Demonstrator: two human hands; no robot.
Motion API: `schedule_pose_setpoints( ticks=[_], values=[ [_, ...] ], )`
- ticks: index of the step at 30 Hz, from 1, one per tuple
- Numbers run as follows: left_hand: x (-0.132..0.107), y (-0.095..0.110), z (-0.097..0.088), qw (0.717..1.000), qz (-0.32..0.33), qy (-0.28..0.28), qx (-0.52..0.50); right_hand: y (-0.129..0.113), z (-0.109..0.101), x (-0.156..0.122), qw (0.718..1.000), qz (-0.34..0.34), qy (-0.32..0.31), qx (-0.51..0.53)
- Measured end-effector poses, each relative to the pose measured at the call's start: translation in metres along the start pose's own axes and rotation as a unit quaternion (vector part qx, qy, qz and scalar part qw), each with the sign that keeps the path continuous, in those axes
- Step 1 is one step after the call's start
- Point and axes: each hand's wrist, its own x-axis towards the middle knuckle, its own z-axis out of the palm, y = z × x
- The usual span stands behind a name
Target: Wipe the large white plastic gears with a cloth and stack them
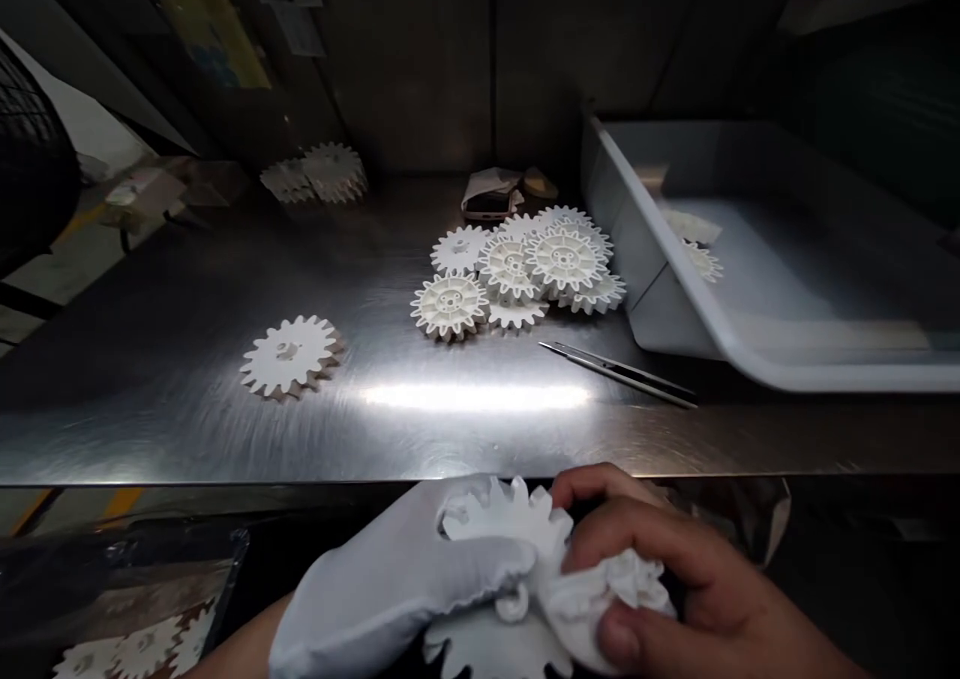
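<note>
My left hand [397, 584], in a white glove, is closed around a white toothed gear [506, 529] just below the table's front edge. My bare right hand [675, 579] pinches a crumpled white cloth [600, 599] against that gear. A second white gear [491, 649] shows under the hands. On the steel table [150, 409] a pile of several white gears [525, 264] lies at the centre, and a single gear [291, 356] lies alone to the left.
Metal tweezers [619, 371] lie right of centre. A grey plastic bin [750, 359] with a few gears inside stands tilted at the right. More gears [315, 174] sit at the back left. A clear bag with gears [127, 644] is at the bottom left.
</note>
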Motion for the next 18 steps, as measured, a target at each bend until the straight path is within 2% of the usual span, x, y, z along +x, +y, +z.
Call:
schedule_pose_setpoints(
  ticks=[2, 6, 8, 13, 18],
  values=[
    [-0.003, 0.006, 0.000, 1.000, -0.002, -0.006, 0.022, 0.001, -0.006, -0.005, 1.000, -0.017, -0.019, 0.014],
    [-0.003, 0.010, 0.001, 0.996, -0.063, -0.055, 0.027, 0.005, -0.016, -0.008, 0.988, -0.118, 0.084, -0.053],
    [-0.001, 0.010, 0.003, 0.995, -0.073, -0.062, 0.019, 0.006, -0.017, -0.003, 0.975, -0.171, 0.094, -0.103],
    [0.002, 0.007, 0.007, 0.996, -0.054, -0.076, 0.009, 0.000, -0.019, 0.010, 0.960, -0.242, 0.025, -0.141],
    [0.004, 0.005, 0.014, 0.993, -0.076, -0.093, 0.008, -0.011, -0.019, 0.013, 0.945, -0.276, -0.074, -0.161]
  ],
)
